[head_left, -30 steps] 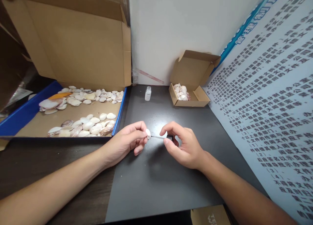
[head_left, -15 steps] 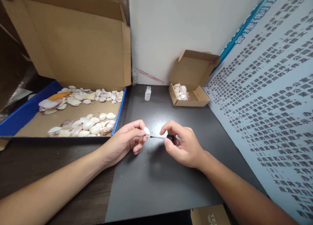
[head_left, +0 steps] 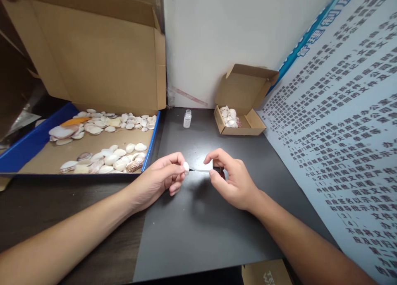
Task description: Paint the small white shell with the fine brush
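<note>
My left hand [head_left: 167, 172] pinches a small white seashell [head_left: 186, 167] between thumb and fingertips, above the dark tabletop. Facing it, my right hand [head_left: 231, 175] grips a thin applicator brush [head_left: 200, 170] by its dark cap, which the fingers partly cover. The brush's stem points left, and its dark tip is at the shell's right edge; whether they touch I cannot tell. Behind both hands a small clear glass bottle [head_left: 187, 119] stands upright with its mouth uncovered.
On the left, a blue-sided cardboard box [head_left: 93, 138] with its lid raised holds many shells [head_left: 107, 159] in two groups. A small cardboard box [head_left: 242, 130] with more shells stands back right. A white wall [head_left: 217, 41] and a printed poster [head_left: 335, 152] border the table.
My right hand and the brush have shifted slightly right and up, bringing the brush nearly level. My left hand and the shell are almost unmoved.
</note>
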`<state>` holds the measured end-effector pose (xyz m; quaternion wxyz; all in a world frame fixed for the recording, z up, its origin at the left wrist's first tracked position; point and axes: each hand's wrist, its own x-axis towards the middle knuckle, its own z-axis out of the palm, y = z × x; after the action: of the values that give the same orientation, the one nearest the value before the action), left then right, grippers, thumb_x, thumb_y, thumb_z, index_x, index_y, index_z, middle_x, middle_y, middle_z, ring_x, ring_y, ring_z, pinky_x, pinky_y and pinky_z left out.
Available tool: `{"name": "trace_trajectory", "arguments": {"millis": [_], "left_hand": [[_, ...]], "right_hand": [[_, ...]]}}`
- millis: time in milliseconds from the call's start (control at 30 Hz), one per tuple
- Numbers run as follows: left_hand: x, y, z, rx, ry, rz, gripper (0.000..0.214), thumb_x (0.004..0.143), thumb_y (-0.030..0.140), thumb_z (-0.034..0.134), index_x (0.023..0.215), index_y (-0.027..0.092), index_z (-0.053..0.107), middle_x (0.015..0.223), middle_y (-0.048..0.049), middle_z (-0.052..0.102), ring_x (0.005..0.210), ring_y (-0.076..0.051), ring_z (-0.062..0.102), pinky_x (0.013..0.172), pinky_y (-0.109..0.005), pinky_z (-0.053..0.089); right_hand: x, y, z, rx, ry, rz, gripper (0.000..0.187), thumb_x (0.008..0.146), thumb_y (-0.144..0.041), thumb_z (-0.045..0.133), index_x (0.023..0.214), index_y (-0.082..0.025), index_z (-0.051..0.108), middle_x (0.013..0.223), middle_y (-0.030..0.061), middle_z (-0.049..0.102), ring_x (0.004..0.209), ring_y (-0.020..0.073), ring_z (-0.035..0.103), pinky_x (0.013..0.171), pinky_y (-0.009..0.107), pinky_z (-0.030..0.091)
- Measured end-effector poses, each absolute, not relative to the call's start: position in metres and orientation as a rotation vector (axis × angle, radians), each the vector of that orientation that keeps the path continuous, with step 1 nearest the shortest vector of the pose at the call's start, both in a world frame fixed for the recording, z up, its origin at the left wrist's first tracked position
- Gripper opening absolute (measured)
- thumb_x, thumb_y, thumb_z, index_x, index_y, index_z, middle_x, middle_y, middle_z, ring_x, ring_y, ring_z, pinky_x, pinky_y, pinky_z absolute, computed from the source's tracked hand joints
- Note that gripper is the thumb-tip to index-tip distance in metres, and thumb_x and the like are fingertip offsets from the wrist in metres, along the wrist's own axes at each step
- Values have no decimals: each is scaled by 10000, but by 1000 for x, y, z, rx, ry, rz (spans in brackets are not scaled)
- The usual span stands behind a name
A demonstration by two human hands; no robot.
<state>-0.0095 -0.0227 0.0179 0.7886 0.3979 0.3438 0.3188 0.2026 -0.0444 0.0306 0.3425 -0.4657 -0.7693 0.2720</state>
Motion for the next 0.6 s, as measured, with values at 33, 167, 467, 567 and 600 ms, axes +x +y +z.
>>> {"name": "trace_trajectory", "arguments": {"millis": [33,167,467,567,600], "left_hand": [[-9,-23,18,854,738,690,106,849,206,628,797,173,542,631,47,517,459,-52,408,453,-172,346],[-9,-23,19,836,710,692,110,838,225,635,802,171,546,639,44,508,467,-54,401,455,-177,351],[-10,-23,19,876,791,678,140,824,255,654,815,178,537,633,26,502,549,-89,457,481,-176,388],[-10,-22,19,897,814,666,144,839,279,646,832,178,543,629,8,548,561,-101,498,489,-177,407],[-9,-22,18,901,817,663,145,844,285,644,841,179,545,623,6,558,559,-103,503,489,-178,412]], "right_hand": [[203,-44,30,-1229,-1994,708,138,825,-188,501,957,-203,539,585,-80,387,502,105,387,506,234,323],[205,-40,27,-1279,-1974,711,115,852,-190,496,959,-208,533,601,-75,393,528,109,396,539,247,328],[208,-33,14,-1254,-1718,824,191,1004,-314,441,1174,-244,490,893,9,559,769,157,553,694,312,440],[207,-27,12,-1205,-1577,926,187,977,-309,497,1152,-245,502,999,32,597,833,157,592,723,312,468],[206,-25,12,-1174,-1523,964,175,960,-304,527,1123,-242,510,1024,36,608,853,156,611,731,310,480]]}}
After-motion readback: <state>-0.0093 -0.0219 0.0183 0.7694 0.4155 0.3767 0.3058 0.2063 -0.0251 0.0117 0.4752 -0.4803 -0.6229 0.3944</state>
